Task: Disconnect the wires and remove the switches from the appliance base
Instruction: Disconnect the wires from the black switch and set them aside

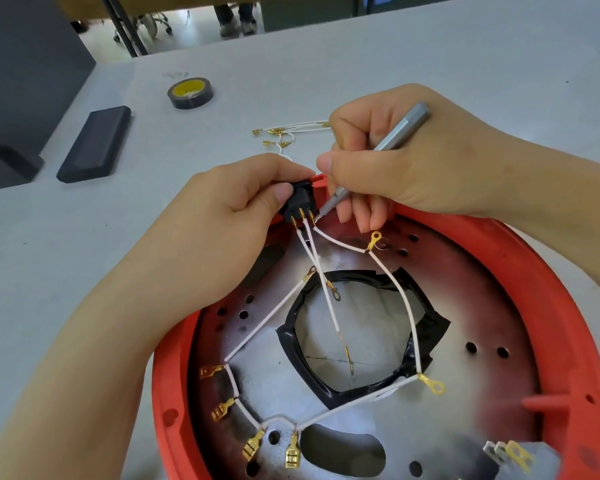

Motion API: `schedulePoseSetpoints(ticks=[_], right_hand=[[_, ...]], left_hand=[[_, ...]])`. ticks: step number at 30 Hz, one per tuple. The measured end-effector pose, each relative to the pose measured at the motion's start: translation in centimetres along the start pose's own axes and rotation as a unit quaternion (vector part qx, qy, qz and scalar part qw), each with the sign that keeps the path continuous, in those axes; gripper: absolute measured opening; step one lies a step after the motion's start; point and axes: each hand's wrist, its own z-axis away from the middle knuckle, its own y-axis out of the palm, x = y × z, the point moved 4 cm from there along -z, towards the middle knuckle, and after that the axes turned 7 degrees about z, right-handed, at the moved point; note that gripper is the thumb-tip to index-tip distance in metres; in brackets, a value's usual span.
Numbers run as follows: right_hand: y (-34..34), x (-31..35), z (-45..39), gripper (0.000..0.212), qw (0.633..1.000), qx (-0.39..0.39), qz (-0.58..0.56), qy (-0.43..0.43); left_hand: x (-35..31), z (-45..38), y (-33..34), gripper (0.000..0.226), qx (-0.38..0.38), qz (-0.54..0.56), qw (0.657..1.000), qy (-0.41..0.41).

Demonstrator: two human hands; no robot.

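Red base [548, 285] sits on the desk [291, 74] — left hand [229, 209] pinches the black switch [300, 197] at its rim, right hand [406, 157] grips a screwdriver [400, 124], tip at the switch's wired terminals.

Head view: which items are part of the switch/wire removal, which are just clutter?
In use:
- switch, held by left hand
- screwdriver in right hand, tip at the switch terminals
- white wires
- red base

Lying about:
- tape roll
- black block
- loose wires on table
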Motion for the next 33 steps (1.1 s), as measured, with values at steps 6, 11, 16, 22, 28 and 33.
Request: schedulePoseSetpoints(ticks=[6, 11, 16, 22, 28, 33], right_hand=[[0.15, -0.49, -0.19, 0.023, 1.000, 0.005, -0.009, 0.011], [0.22, -0.60, -0.42, 0.025, 1.000, 0.001, -0.026, 0.008], [0.51, -0.79, -0.02, 0.020, 0.999, -0.019, -0.025, 0.011], [-0.28, -0.10, 0.35, 0.030, 0.999, -0.035, 0.000, -0.007], [-0.14, -0.01, 0.14, 0.034, 0.999, -0.034, -0.002, -0.006], [-0.29, -0.08, 0.41, 0.031, 0.997, -0.061, 0.029, -0.026]], left_hand=[[0.04, 0.00, 0.11, 0.031, 0.003, 0.002, 1.000, -0.001], [-0.01, 0.09, 0.02, 0.032, -0.001, 0.006, 1.000, -0.004], [0.13, -0.01, -0.02, 0.031, 0.001, -0.001, 1.000, -0.001], [0.03, 0.00, 0.03, 0.031, 0.003, 0.004, 1.000, 0.005], [0.12, 0.04, -0.14, 0.031, -0.002, 0.004, 1.000, 0.002], [0.10, -0.06, -0.02, 0.031, 0.001, -0.002, 1.000, 0.008]])
